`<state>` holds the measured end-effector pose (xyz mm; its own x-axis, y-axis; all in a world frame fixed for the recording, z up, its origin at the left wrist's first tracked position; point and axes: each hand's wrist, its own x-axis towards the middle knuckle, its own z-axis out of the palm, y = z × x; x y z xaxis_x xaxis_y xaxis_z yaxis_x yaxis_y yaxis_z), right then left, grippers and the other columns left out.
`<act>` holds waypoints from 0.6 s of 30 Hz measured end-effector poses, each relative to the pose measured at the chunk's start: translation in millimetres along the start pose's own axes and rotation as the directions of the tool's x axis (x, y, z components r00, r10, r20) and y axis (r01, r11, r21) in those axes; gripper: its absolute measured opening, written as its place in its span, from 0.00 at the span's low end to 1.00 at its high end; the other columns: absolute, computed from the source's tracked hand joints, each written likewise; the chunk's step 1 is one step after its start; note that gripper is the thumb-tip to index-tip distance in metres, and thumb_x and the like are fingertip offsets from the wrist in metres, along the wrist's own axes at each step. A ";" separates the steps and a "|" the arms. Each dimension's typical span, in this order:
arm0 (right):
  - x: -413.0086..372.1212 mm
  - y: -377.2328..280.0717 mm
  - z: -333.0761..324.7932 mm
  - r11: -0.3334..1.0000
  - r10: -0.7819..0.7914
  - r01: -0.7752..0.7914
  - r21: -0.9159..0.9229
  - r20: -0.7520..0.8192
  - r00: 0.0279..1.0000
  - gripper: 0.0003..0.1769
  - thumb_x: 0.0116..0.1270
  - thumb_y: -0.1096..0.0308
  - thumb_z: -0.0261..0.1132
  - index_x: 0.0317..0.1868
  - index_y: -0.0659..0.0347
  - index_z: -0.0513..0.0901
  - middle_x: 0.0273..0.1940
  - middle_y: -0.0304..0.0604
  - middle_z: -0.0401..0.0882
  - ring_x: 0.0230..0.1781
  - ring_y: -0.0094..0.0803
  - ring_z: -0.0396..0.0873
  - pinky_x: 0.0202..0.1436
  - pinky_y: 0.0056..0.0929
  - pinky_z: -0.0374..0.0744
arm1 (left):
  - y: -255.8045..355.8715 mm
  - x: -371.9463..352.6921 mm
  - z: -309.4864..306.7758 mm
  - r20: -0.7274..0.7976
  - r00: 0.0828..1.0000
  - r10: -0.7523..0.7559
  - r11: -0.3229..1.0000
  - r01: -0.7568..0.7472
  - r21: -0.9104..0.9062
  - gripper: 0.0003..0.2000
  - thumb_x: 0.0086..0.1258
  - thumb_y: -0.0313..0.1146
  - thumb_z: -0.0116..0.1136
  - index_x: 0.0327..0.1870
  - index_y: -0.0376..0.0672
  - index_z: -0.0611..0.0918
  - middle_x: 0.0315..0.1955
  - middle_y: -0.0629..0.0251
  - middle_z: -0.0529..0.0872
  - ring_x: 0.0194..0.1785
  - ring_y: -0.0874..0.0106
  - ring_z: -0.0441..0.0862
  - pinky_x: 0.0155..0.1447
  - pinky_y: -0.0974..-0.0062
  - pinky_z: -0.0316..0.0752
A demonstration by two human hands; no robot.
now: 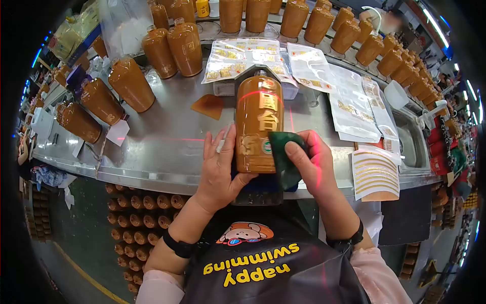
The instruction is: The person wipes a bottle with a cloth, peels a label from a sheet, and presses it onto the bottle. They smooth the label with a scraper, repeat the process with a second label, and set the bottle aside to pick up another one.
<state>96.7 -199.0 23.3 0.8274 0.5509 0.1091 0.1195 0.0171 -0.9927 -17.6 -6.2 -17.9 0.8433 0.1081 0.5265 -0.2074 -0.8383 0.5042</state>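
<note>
A glossy brown bottle [257, 121] with gold characters lies in a dark holder, its neck pointing away from me. My left hand [217, 164] grips the bottle's lower left side, thumb against its base and fingers along its flank; one finger has a white wrap. In my right hand [315, 159] is a dark green cloth [288, 158], pinched between thumb and fingers. The cloth touches the bottle's lower right side, beside a small green-and-white mark. A red laser line crosses the bottle near its shoulder.
Sheets of gold decals [243, 58] lie behind the bottle, with more decal sheets [354, 104] to the right. A sheet of gold strips [375, 173] sits at the front edge. Brown bottles [132, 85] stand left and along the back conveyor. A sink [412, 137] is at right.
</note>
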 end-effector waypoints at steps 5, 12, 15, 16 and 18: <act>-10.8 -8.9 -4.0 0.997 -0.002 0.007 0.078 -0.070 0.998 0.10 0.73 0.66 0.66 0.43 0.63 0.77 0.33 0.33 0.79 0.31 0.14 0.72 0.35 0.16 0.73 | 7.9 -3.8 -9.7 -0.031 0.999 -0.043 0.990 0.039 -0.132 0.42 0.73 0.56 0.53 0.75 0.30 0.56 0.71 0.44 0.65 0.75 0.47 0.60 0.78 0.49 0.44; -11.9 -7.7 14.1 0.996 0.006 -0.006 0.094 -0.004 1.000 0.13 0.73 0.64 0.66 0.45 0.64 0.75 0.34 0.36 0.79 0.33 0.16 0.74 0.36 0.18 0.75 | 13.5 12.8 -1.1 0.045 0.960 -0.278 0.784 0.254 -0.566 0.38 0.77 0.49 0.52 0.76 0.30 0.54 0.74 0.44 0.60 0.78 0.55 0.57 0.78 0.63 0.49; -11.9 -0.9 11.6 0.997 0.024 -0.023 0.074 -0.006 1.000 0.13 0.73 0.63 0.66 0.45 0.65 0.75 0.34 0.36 0.79 0.33 0.17 0.74 0.37 0.18 0.76 | 12.5 14.0 -0.9 0.065 0.955 -0.290 0.785 0.276 -0.554 0.38 0.77 0.48 0.53 0.76 0.30 0.54 0.74 0.44 0.60 0.78 0.56 0.57 0.78 0.64 0.50; -12.0 0.4 10.1 0.998 0.025 -0.024 0.061 -0.004 1.000 0.14 0.73 0.63 0.66 0.45 0.65 0.75 0.34 0.36 0.79 0.33 0.17 0.74 0.37 0.19 0.76 | 12.3 14.4 -1.1 0.070 0.953 -0.294 0.776 0.281 -0.564 0.38 0.76 0.48 0.53 0.76 0.30 0.54 0.74 0.44 0.60 0.78 0.56 0.57 0.78 0.64 0.50; -13.8 -4.9 9.3 0.998 0.021 -0.019 0.059 -0.029 0.999 0.13 0.72 0.63 0.66 0.45 0.65 0.76 0.34 0.36 0.79 0.33 0.18 0.75 0.37 0.20 0.76 | 12.2 14.6 -1.5 0.072 0.954 -0.290 0.769 0.277 -0.576 0.38 0.77 0.47 0.53 0.76 0.30 0.54 0.74 0.44 0.60 0.78 0.56 0.57 0.78 0.64 0.50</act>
<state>79.6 -199.0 26.1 0.8453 0.5268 0.0897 0.0710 0.0556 -0.9959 -8.6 -14.1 -3.0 0.9006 0.3075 0.3073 -0.2116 -0.3073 0.9278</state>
